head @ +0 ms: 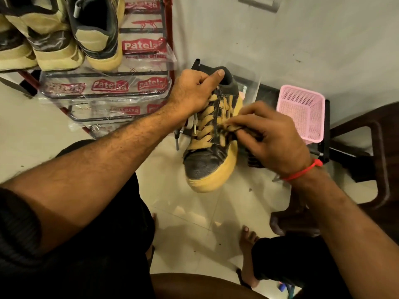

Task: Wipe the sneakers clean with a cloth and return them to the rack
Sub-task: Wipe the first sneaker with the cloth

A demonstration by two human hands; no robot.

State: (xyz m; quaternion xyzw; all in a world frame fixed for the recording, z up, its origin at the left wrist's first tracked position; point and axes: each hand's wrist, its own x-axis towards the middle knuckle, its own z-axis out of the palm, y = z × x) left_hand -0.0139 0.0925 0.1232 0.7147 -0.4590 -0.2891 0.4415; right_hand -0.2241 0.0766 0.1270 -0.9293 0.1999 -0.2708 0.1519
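Observation:
A grey and tan sneaker with tan laces is held in the air above the floor, toe toward me. My left hand grips its collar and tongue, thumb lying along the top edge. My right hand pinches a small dark cloth against the sneaker's right side beside the laces. The hand is blurred. Several matching sneakers sit on the top shelf of the shoe rack at upper left.
The rack's lower shelves are wrapped in clear plastic with red labels. A pink perforated basket stands on a dark stand by the wall at right. A dark chair is further right. My bare foot rests on the tiled floor.

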